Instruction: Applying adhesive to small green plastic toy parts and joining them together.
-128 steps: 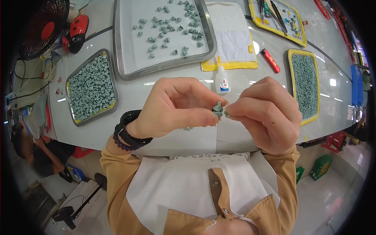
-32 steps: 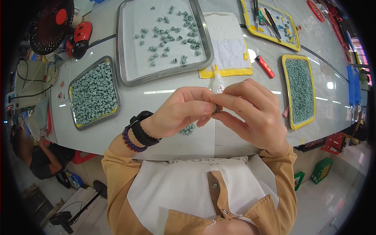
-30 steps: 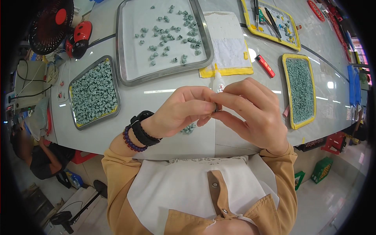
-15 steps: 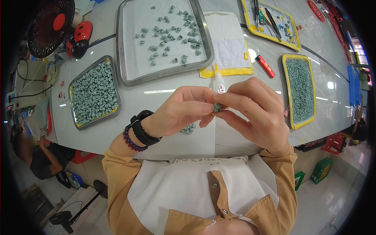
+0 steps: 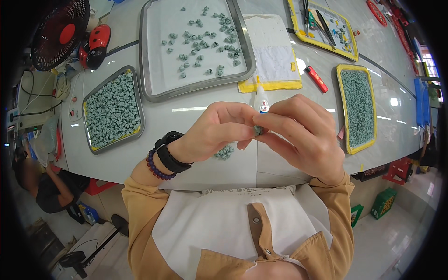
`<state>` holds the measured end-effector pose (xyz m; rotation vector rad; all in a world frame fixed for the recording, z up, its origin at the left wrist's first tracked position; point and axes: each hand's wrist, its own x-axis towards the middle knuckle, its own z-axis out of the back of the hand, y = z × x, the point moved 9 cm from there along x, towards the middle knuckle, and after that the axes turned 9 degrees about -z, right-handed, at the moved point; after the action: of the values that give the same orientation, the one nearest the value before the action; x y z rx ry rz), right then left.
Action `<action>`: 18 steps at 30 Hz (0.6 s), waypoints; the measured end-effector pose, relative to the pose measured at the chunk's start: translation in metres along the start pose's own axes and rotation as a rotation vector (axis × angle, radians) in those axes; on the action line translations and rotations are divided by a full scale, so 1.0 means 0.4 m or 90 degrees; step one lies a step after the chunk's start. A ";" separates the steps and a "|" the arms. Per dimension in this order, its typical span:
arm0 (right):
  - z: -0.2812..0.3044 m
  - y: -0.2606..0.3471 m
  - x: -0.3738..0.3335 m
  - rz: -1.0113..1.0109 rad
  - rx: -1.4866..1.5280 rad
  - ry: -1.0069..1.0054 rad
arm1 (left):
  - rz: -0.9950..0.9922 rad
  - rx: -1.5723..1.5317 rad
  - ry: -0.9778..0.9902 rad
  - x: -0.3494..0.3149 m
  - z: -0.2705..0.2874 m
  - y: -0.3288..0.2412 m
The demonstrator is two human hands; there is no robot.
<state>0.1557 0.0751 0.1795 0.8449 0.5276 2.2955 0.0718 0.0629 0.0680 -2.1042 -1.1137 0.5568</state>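
Observation:
Between the fingertips of both hands is a small grey-green piece point(image 5: 258, 130), partly covered by the fingers. My left hand point(image 5: 224, 126) pinches it from the left with thumb and forefinger. From the right, my right hand point(image 5: 303, 135) grips it with thumb and forefinger. Just beyond the fingers a white glue bottle point(image 5: 262, 101) with a thin nozzle lies on the table. A small heap of grey-green pieces point(image 5: 225, 152) rests below my left hand, partly hidden by it.
A large metal tray point(image 5: 186, 86) holds spaced-out pieces. At left is a tray full of pieces point(image 5: 112, 109); at right, a yellow-edged tray point(image 5: 372, 116) of finer ones. A red lighter-like object point(image 5: 317, 79), a tool tray point(image 5: 322, 42), a fan point(image 5: 60, 32) and a ladybird figure point(image 5: 98, 44) stand around.
My fingers have shifted slightly around the small piece, which now shows less. The right hand's fingers tilt a little lower, uncovering more of the bottle.

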 end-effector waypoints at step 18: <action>0.082 0.010 0.010 -0.015 0.070 -0.001 | -0.022 0.092 -0.107 -0.004 0.082 0.011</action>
<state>0.1743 0.0798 0.2069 0.8882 0.6642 2.2614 0.0525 0.0717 0.0427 -1.9387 -1.1640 0.7850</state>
